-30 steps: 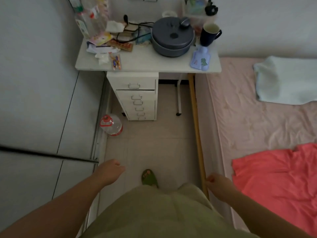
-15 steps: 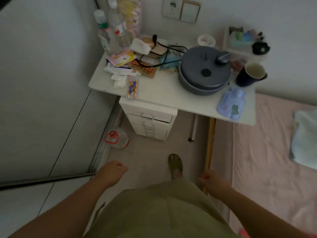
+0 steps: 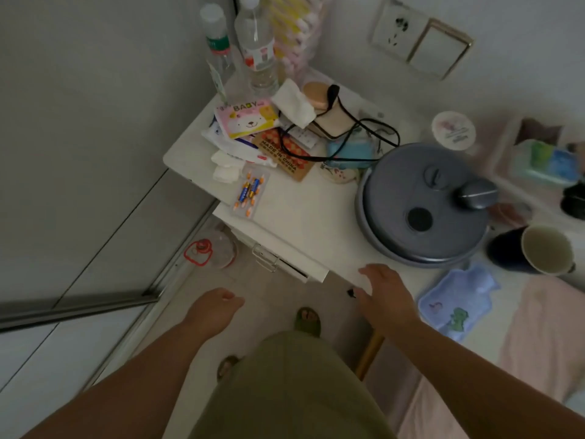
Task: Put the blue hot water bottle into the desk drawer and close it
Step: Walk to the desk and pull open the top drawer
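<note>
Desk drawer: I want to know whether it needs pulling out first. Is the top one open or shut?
Shut, it seems: the top drawer front sits flush under the desktop, handle forward, no gap showing.

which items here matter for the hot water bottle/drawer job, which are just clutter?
Job:
blue hot water bottle, on the desk's near edge
desk drawer, under the desktop
right hand, open, beside the bottle
left hand, empty

Clutter:
grey pot
dark mug
batteries
clear bottles
</note>
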